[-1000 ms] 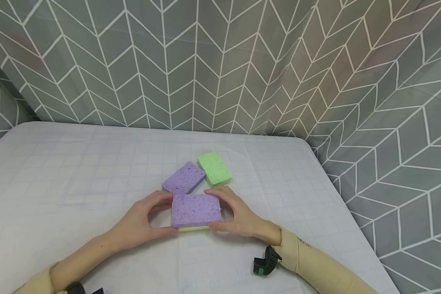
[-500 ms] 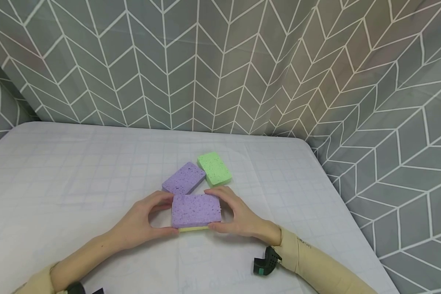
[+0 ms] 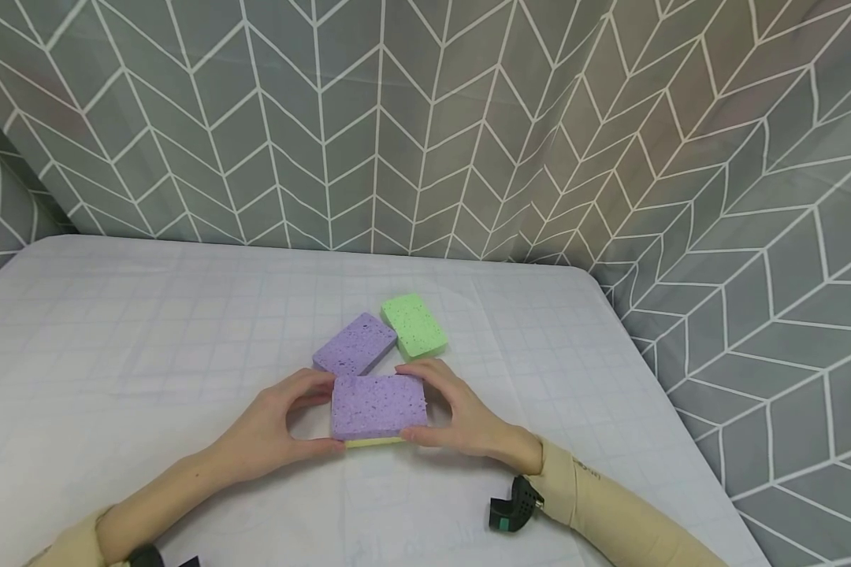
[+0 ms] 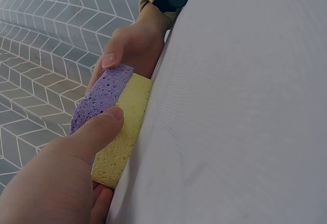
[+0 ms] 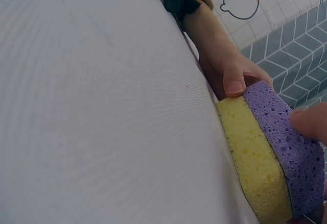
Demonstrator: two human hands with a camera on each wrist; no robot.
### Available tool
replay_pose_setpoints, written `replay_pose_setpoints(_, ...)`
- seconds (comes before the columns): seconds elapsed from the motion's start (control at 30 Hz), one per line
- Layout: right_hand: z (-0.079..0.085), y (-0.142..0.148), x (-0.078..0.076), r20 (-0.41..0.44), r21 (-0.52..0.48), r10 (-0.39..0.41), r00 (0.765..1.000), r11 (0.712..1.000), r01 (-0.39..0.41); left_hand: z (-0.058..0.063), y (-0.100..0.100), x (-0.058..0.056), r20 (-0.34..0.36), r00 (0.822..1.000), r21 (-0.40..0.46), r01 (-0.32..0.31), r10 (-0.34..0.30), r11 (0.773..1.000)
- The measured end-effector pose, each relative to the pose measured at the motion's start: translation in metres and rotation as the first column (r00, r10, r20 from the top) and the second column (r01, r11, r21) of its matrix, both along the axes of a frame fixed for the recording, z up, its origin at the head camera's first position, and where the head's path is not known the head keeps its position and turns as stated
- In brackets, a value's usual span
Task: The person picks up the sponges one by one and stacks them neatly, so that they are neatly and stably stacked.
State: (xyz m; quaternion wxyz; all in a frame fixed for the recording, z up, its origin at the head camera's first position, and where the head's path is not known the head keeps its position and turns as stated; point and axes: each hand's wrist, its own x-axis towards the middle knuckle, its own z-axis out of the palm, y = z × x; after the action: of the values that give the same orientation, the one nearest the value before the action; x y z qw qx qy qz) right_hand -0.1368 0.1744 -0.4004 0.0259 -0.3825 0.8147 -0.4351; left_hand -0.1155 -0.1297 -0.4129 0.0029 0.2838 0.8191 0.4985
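A purple sponge lies flat on top of a yellow sponge, and the two form a stack on the white cloth. My left hand grips the stack's left end; in the left wrist view its thumb presses across the seam, on both purple and yellow. At the right end my right hand pinches the purple sponge between thumb and fingers, its thumb on the purple side in the right wrist view. From above, most of the yellow sponge is hidden.
Just behind the stack lies a second purple sponge, turned at an angle. A green sponge is beside its right corner. The white-covered table ends at a grey patterned curtain behind and to the right.
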Motion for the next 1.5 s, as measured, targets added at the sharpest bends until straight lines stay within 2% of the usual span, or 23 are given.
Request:
replay_pose_setpoints(0.57, -0.0002, -0.0007, -0.0005, -0.023, -0.012, 0.005, 1.000, 1.000, -0.005, 0.0005, 0.0001, 0.0007, -0.008, 1.000, 0.000, 0.001, -0.001, 1.000)
replay_pose_setpoints(1.07, -0.0010, -0.0012, -0.0019, -0.037, -0.070, 0.001, 0.999, 0.998, -0.004, 0.0012, -0.0009, 0.0017, 0.001, 1.000, -0.016, -0.004, 0.004, 1.000)
replay_pose_setpoints(1.3, -0.0009, -0.0011, -0.0011, -0.019, -0.077, -0.020, 1.000, 0.997, 0.019, 0.0010, -0.0012, 0.0017, 0.005, 1.000, -0.021, -0.005, 0.005, 1.000)
replay_pose_setpoints(1.5, -0.0019, -0.0016, -0.0013, -0.016, -0.092, -0.070, 0.997, 0.993, 0.068, 0.0008, -0.0010, 0.0018, 0.006, 1.000, -0.021, -0.006, 0.006, 1.000)
